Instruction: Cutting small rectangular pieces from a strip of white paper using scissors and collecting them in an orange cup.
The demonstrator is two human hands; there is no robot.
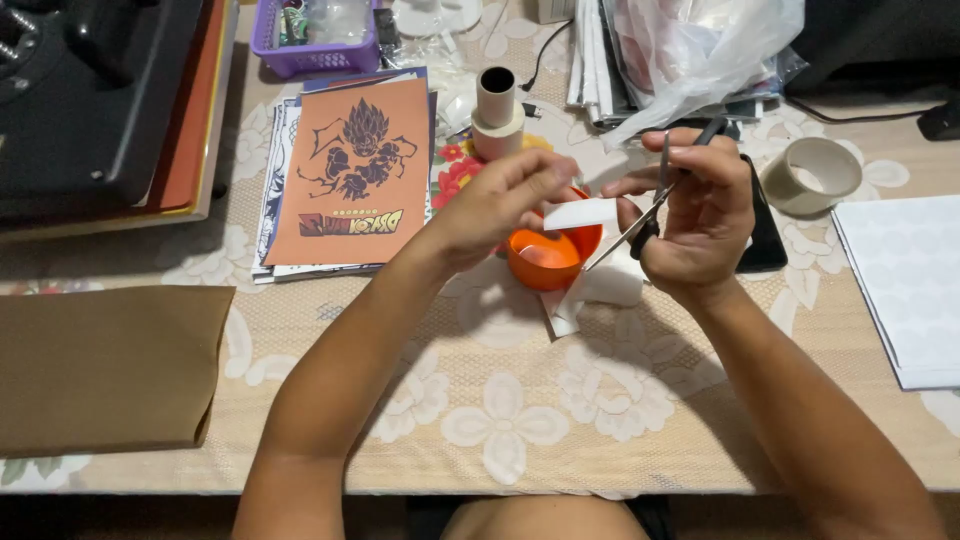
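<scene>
My left hand [500,205] pinches a small white paper strip [582,213] by its left end, above an orange cup [550,258]. My right hand [695,225] grips black-handled scissors [650,205], blades parted and pointing toward the strip's right edge. A white paper scrap [600,288] lies on the table beneath the cup and my right hand. A dark phone [765,240] lies just right of my right hand, partly hidden by it.
An orange printed sheet [350,170] tops a paper stack at left. Tape rolls [497,110] stand behind the cup; a beige tape roll [812,172] sits right. White sheets [905,285] far right, brown sheet [105,365] near left, purple basket [315,40], plastic bag [700,50] behind.
</scene>
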